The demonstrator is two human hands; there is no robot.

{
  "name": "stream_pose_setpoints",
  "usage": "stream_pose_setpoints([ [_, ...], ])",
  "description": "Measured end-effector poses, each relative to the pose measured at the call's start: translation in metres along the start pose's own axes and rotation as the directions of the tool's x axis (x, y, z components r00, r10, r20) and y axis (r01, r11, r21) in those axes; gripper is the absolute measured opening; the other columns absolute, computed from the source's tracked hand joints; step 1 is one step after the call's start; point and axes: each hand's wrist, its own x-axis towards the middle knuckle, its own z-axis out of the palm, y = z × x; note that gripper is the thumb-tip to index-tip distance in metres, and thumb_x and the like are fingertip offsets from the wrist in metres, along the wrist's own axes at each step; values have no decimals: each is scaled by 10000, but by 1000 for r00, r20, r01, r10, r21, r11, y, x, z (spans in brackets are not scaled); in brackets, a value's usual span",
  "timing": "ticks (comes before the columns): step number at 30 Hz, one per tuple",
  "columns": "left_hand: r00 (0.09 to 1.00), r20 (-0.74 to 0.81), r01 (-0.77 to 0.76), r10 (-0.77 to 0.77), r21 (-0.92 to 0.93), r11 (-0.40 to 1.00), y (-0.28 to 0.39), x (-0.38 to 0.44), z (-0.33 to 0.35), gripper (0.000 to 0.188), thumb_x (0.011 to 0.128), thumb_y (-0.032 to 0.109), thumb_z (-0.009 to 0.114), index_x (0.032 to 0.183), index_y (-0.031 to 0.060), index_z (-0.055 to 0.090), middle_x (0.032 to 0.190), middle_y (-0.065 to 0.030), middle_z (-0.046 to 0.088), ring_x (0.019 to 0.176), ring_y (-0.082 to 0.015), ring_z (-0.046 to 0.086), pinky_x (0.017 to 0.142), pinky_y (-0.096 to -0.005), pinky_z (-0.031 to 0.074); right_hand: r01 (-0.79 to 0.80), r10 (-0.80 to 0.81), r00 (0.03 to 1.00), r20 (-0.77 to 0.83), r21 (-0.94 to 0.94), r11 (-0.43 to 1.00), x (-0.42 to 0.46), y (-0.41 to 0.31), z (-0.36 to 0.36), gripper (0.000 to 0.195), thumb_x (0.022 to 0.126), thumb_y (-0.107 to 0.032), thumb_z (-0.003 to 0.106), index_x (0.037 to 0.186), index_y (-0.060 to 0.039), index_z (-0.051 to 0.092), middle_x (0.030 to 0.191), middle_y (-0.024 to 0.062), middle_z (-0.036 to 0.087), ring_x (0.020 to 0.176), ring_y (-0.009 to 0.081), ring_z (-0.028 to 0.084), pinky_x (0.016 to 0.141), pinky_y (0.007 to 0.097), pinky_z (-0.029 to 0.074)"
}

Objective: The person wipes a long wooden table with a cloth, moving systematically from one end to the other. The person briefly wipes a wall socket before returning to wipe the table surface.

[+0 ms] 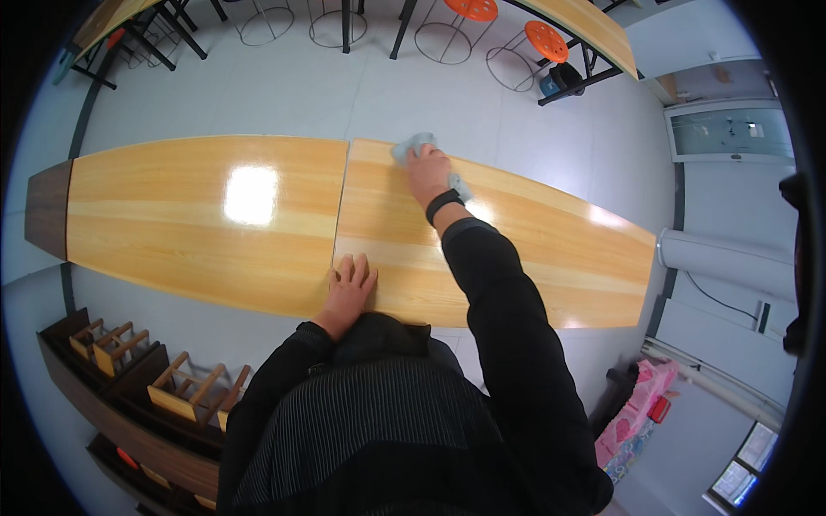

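Note:
My right hand point(429, 171) presses a grey-blue cloth point(413, 145) onto the far edge of the right wooden tabletop point(555, 251). Part of the cloth laps over that edge, and another part shows beside my wrist, which wears a black band. Near the seam between the two tabletops, my left hand point(350, 288) rests with its fingers spread and nothing held, close to my body. The left wooden tabletop point(161, 213) is glossy and reflects a bright light.
Orange stools point(546, 41) and a dark bin point(561, 80) stand by the far tables point(594, 29). Small wooden stools point(187, 387) sit in dark shelving at lower left. A white pipe point(723, 261) lies beyond the table's right end. Pink fabric point(639, 406) is at lower right.

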Motion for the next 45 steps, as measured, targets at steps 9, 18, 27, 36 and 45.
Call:
stream_pose_setpoints([
  [9, 995, -101, 5, -1, 38, 999, -1, 1, 13, 744, 766, 280, 668, 1427, 139, 356, 1522, -195, 217, 1368, -436, 244, 991, -626, 335, -347, 311, 915, 258, 109, 931, -5, 56, 23, 293, 926, -236, 494, 1167, -119, 612, 1189, 152, 542, 1022, 294, 609, 767, 402, 519],
  [18, 996, -85, -7, 10, 37, 999, -1, 1, 18, 613, 845, 249, 559, 1418, 140, 372, 1530, -194, 211, 1378, -451, 236, 986, -659, 320, -138, 131, 990, 45, 375, 917, 14, -44, -9, 282, 883, -178, 513, 1146, -121, 599, 1134, 178, 549, 952, 340, 620, 771, 438, 537],
  [27, 994, -103, -27, 32, 47, 999, -2, 2, 23, 703, 793, 269, 630, 1428, 134, 361, 1524, -215, 211, 1360, -462, 254, 968, -657, 341, -163, 230, 959, 164, -344, 925, 11, 17, 26, 322, 899, -220, 507, 1194, -126, 597, 1184, 157, 542, 992, 311, 588, 701, 441, 495],
  [36, 995, -95, -9, 10, 15, 1000, -2, 4, 20, 511, 909, 223, 475, 1406, 138, 394, 1524, -201, 224, 1357, -455, 264, 972, -671, 328, -518, 432, 825, 365, 180, 836, -11, 47, 21, 289, 918, -227, 504, 1137, -95, 639, 1200, 177, 566, 1087, 289, 602, 838, 387, 530],
  [45, 999, -15, -35, 35, 36, 999, -4, 1, 15, 536, 905, 210, 470, 1428, 145, 373, 1533, -206, 199, 1373, -470, 231, 986, -672, 322, -326, 263, 932, 251, 260, 909, 26, -42, -11, 298, 911, -220, 509, 1143, -115, 664, 1290, 184, 528, 1056, 294, 623, 785, 351, 534],
])
